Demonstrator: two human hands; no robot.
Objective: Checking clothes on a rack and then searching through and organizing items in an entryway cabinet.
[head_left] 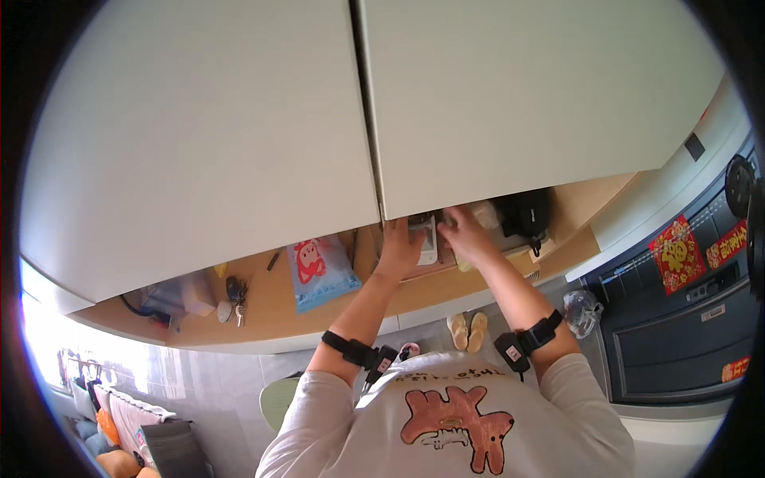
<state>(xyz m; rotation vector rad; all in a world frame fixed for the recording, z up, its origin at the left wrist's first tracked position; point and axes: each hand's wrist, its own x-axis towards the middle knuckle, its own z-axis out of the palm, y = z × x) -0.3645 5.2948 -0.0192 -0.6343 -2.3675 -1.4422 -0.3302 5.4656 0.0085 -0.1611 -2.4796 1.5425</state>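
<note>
My two hands reach onto a wooden shelf below a pair of pale cabinet doors. My left hand has its fingers stretched forward and apart, fingertips partly hidden by the door edge. Its thumb is at the left side of a white, flat device with a rounded end. On the other side, my right hand is open too, thumb and fingers apart, close to the device. Whether either hand touches it, I cannot tell. Right of my right hand lie a crumpled pale item and a black pouch.
Left on the shelf are a blue bag with a pink cartoon, keys and a clear container. Low cabinet doors overhang the shelf. Slippers, a clear plastic bag and a green stool stand below.
</note>
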